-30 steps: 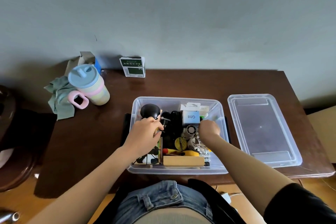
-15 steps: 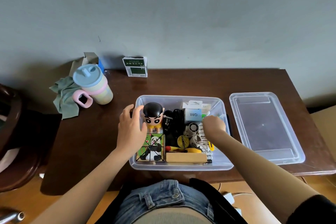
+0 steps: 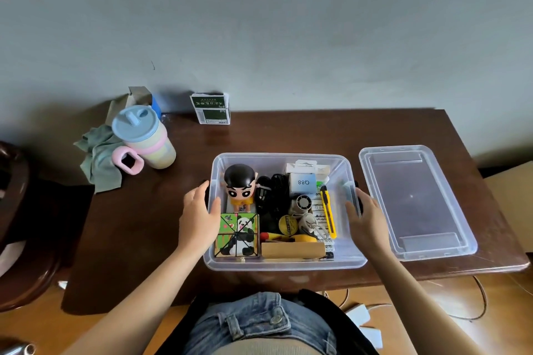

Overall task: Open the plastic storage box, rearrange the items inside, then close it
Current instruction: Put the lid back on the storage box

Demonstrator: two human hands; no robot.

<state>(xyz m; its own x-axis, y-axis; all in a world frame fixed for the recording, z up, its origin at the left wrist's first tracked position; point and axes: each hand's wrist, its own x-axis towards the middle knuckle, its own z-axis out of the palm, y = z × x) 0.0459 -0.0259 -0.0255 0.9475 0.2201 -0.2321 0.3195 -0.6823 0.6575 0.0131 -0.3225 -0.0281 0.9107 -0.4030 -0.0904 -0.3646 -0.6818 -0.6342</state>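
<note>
With my left hand (image 3: pixel 199 216) and right hand (image 3: pixel 364 219) spread flat against the storage box (image 3: pixel 284 264) sides near the table's front edge, I'd square it gently before fetching the lid (image 3: pixel 415 202).

We cannot see the left hand's (image 3: pixel 199 217) fingertips, which pass outside the box's (image 3: pixel 284 264) left wall, nor the right hand's (image 3: pixel 367 219) fingertips beyond its right wall, so whether either hand grips the box or only rests against it is unclear. Inside the box, the black cables (image 3: pixel 272 196) cover whatever lies under them, the small print on the white card (image 3: pixel 320 215) beside the yellow knife (image 3: pixel 328 212) is too fine to read, and the wooden block (image 3: pixel 291 250) hides the screwdriver's (image 3: pixel 284 237) near side. Left of the box, the cup (image 3: pixel 144 137) hides most of the cardboard (image 3: pixel 135 95) behind it, and the dark chair (image 3: pixel 20 225) runs off the picture's left edge.
</note>
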